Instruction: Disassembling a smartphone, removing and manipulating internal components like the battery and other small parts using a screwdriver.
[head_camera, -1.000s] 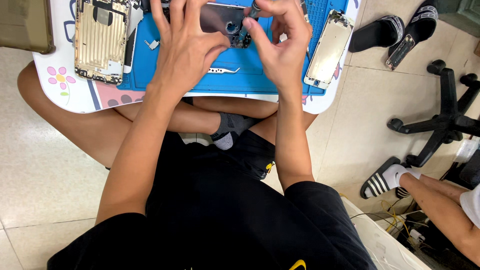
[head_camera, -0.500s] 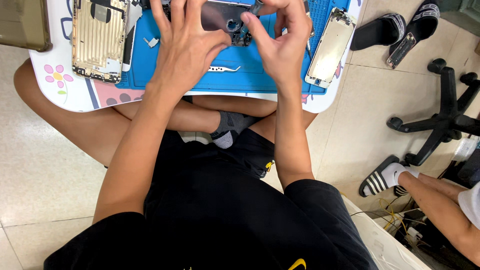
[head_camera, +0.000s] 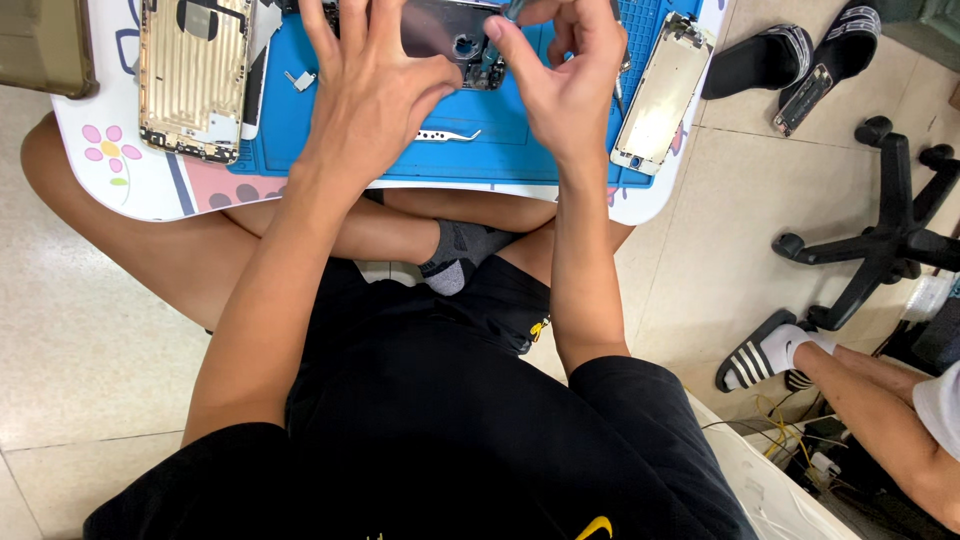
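**Opened phone body under both hands at the far edge of the blue mat**

The phone body (head_camera: 445, 28), a dark grey shell with a round hole showing in it, lies on the blue work mat (head_camera: 330, 150) near the top of the view, partly hidden by the hands. The left hand (head_camera: 375, 95) is spread wide over it, fingers fanned, its fingertips resting on the shell's near-left part and steadying it. The right hand (head_camera: 565, 70) is pinched narrow around a slim tool (head_camera: 512, 10); the tool's tip is too hidden to tell exactly where it meets the phone.

Just in front of the hands, a pair of metal tweezers (head_camera: 447, 135) lies flat on the mat. To the left, a gold phone housing (head_camera: 193, 80) lies open side up, half on the mat and half on the white tabletop (head_camera: 130, 185) with its pink flower print. To the right, a detached screen panel (head_camera: 660, 92) lies angled across the mat's edge.

The person sits cross-legged on the tiled floor (head_camera: 70, 340), one grey sock (head_camera: 460, 255) showing beneath the tabletop. Off to the right are black slippers (head_camera: 790, 55), a chair base (head_camera: 880, 235), and another person's striped-sandalled foot (head_camera: 775, 352).
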